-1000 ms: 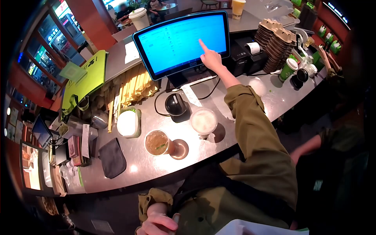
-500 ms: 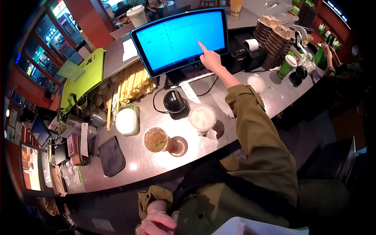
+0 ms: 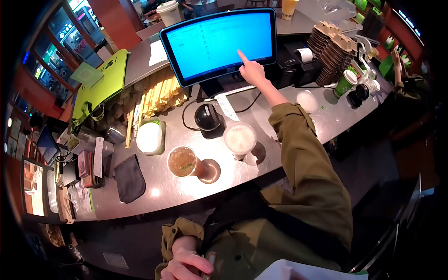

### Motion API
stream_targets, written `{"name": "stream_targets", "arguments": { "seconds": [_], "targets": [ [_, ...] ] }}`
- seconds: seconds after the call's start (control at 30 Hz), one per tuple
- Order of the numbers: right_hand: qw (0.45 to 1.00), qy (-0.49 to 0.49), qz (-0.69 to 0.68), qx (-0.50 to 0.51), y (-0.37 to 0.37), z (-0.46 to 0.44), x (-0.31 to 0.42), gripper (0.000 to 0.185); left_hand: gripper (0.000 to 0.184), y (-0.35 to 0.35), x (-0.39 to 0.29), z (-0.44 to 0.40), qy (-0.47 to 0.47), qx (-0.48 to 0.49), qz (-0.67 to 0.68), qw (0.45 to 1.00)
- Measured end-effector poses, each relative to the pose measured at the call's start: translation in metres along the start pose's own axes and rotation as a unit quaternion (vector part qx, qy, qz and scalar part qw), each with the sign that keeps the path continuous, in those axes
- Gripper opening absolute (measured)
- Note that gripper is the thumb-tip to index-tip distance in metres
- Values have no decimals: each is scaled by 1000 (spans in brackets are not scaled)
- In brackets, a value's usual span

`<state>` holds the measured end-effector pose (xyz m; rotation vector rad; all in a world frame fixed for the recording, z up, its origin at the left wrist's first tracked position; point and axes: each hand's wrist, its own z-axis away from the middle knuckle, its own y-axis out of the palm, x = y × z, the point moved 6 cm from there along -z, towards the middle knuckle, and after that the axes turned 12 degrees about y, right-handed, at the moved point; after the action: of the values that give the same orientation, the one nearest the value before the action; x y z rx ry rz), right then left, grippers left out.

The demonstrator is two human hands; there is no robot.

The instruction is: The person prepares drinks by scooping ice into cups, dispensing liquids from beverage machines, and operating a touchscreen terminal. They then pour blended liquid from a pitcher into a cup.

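My right hand [image 3: 253, 72] reaches over the counter. Its index finger is stretched out at the blue-lit touchscreen monitor [image 3: 224, 44], the other fingers are curled, and nothing is held. Low at the bottom edge, my left hand [image 3: 186, 265] is in front of my body with bent fingers; a narrow brownish thing shows beside them, too unclear to name. On the counter stand a cup of amber iced drink [image 3: 183, 161] and a cup with a pale foamy top [image 3: 240, 139]. Behind them sits a black scanner-like device [image 3: 206, 117] by a paper slip [image 3: 226, 107].
Stacked cardboard cup carriers [image 3: 331, 51] stand right of a black receipt printer [image 3: 298, 63]. A green cup [image 3: 345, 83] is farther right, near another person's arm [image 3: 396, 65]. Leftward are paper-wrapped straws [image 3: 163, 95], a white-topped tub [image 3: 150, 136] and a dark folded cloth [image 3: 129, 178].
The view has shifted slightly, so the counter items sit a little differently in frame. My right index finger stays at the screen; my left hand stays low.
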<state>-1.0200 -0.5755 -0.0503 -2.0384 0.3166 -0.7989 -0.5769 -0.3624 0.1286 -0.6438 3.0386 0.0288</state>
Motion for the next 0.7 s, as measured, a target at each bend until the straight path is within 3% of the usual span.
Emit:
{"name": "stream_targets", "arguments": {
  "seconds": [0.07,0.13,0.2,0.3,0.4,0.5,0.7],
  "targets": [
    [1000,-8,-8,-7,-2,1,-1,54,38,2,-3,4,-12,82,40,996],
    [997,-27,-36,-60,-3,-4,-1,52,37,6,-6,7,-31,46,35,998],
    [993,-28,-65,-97,-8,-5,0,46,37,13,-4,8,-35,-123,-32,991],
    [991,-27,-92,-91,-10,-7,4,46,37,15,-1,3,-91,-128,-7,987],
    [989,-17,-120,-88,-8,-11,4,48,34,10,5,4,-78,-60,57,993],
    [986,-24,-129,-99,-7,-14,6,49,32,11,8,7,-47,-54,73,995],
    [981,0,-146,-128,-6,-13,-1,49,27,21,18,-2,-97,-108,105,984]
  ]
}}
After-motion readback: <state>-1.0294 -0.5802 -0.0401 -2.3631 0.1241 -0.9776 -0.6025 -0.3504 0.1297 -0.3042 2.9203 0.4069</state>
